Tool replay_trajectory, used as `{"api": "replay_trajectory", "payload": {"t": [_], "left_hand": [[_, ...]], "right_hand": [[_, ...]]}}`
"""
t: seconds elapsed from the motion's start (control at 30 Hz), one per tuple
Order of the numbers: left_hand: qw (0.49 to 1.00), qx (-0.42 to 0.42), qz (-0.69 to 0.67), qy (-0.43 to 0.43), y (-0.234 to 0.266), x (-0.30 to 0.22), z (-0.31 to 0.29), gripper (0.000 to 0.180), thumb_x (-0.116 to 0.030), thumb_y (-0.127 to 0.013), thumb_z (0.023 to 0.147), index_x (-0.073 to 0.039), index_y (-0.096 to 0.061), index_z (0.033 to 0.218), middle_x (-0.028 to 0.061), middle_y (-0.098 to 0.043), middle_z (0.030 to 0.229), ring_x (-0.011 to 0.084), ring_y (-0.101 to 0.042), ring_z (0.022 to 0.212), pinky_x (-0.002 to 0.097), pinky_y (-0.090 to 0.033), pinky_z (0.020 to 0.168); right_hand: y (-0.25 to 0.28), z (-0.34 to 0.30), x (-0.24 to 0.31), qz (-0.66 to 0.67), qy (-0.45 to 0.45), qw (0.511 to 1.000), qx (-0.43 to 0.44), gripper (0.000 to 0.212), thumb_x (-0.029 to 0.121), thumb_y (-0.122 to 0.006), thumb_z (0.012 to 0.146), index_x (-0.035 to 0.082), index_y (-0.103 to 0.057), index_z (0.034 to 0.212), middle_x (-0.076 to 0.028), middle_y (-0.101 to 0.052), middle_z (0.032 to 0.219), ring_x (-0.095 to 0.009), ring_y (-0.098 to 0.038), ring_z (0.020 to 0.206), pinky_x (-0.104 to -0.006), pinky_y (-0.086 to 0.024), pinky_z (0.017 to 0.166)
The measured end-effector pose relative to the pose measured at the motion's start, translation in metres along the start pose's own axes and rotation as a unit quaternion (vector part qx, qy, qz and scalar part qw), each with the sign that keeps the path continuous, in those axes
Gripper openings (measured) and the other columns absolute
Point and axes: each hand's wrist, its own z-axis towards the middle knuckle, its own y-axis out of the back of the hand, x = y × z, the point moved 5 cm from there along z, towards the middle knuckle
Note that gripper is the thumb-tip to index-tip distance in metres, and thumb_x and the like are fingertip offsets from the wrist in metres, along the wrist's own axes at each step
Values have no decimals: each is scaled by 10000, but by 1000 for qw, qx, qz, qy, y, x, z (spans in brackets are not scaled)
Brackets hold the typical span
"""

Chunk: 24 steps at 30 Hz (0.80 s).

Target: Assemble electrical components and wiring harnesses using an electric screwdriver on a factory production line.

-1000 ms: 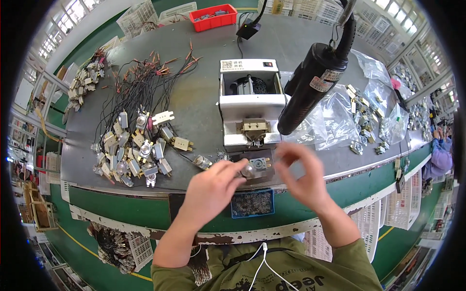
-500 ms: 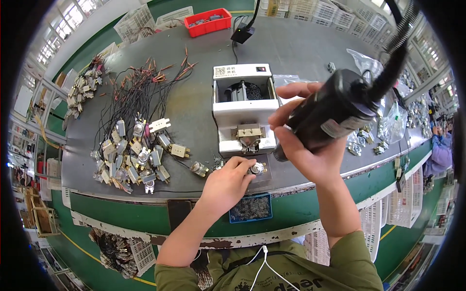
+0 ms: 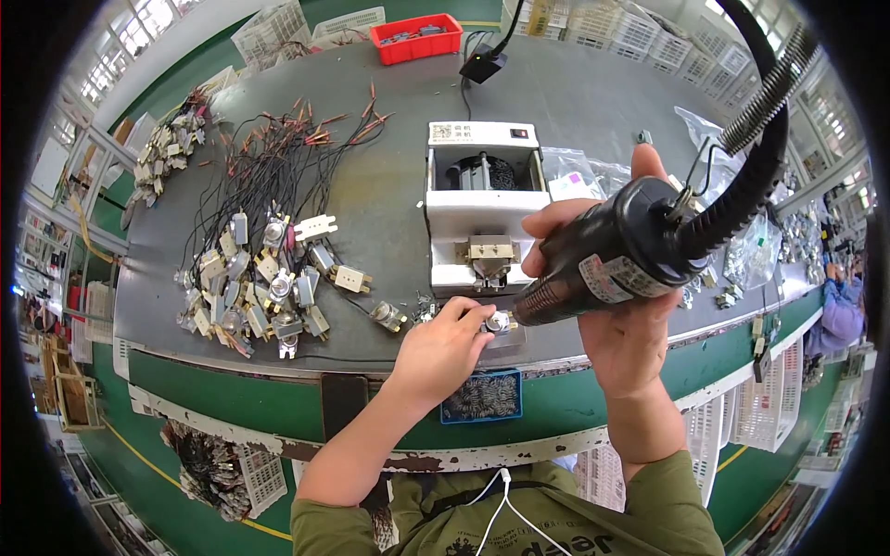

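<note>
My right hand [image 3: 627,350] grips a black electric screwdriver [image 3: 579,255], which hangs from a coiled spring and a black ribbed cable. Its nose points down and left, close to a small round silver metal part [image 3: 500,322] at the table's front. With closed fingertips, my left hand [image 3: 441,350] steadies that part from its left side; the fingers hide some of it. Straight behind both hands stands a white screw feeder machine [image 3: 486,211] with an open top bay. Loose small screws [image 3: 425,308] lie by my left fingers. The screwdriver's tip is hard to make out.
A heap of wired switch-like parts [image 3: 264,287] with black leads covers the left of the table [image 3: 371,213]. A blue tray [image 3: 482,397] of small metal pieces sits at the front edge. Plastic bags [image 3: 751,236] lie right; a red bin [image 3: 417,42] stands far back.
The screwdriver has tilted flatter, and its nose has come nearer the small metal part. My right hand has turned with it. My left hand stays at the part; the whole view has shifted slightly.
</note>
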Motion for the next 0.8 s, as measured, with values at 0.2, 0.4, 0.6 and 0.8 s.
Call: {"api": "replay_trajectory", "payload": {"t": [0.2,0.4,0.6,0.8], "left_hand": [[999,-26,0,-27,-3,5,-2,310,-220,-674,895,-91,-634,1174,63,-612,1092,293,-673,762,381,-563,640],[1000,-16,-9,-15,-6,9,-2,316,-209,-688,881,-94,-628,1169,64,-608,1106,314,-672,790,402,-563,664],[998,-26,-35,-35,-8,11,-3,315,-208,-683,884,-98,-618,1172,62,-604,1116,314,-673,818,415,-564,681],[999,-18,-30,-20,-6,10,-3,291,-208,-678,887,-84,-612,1141,59,-596,1094,303,-675,822,415,-566,680]], "right_hand": [[-12,-6,0,35,77,996,29,1018,678,-598,870,153,-76,1569,-215,-618,1138,-237,-656,834,-361,-558,772],[-18,-18,-12,-46,181,980,68,1035,-53,-728,773,62,-48,1545,-235,-580,1191,-190,-655,818,-305,-539,778],[-11,-27,-35,33,114,993,-11,1066,-101,-624,830,152,131,1540,-171,-653,941,-185,-661,704,-310,-565,684],[-9,-25,-42,51,118,991,-41,1050,-105,-606,836,146,136,1535,-163,-643,944,-176,-650,661,-306,-568,652]]}}
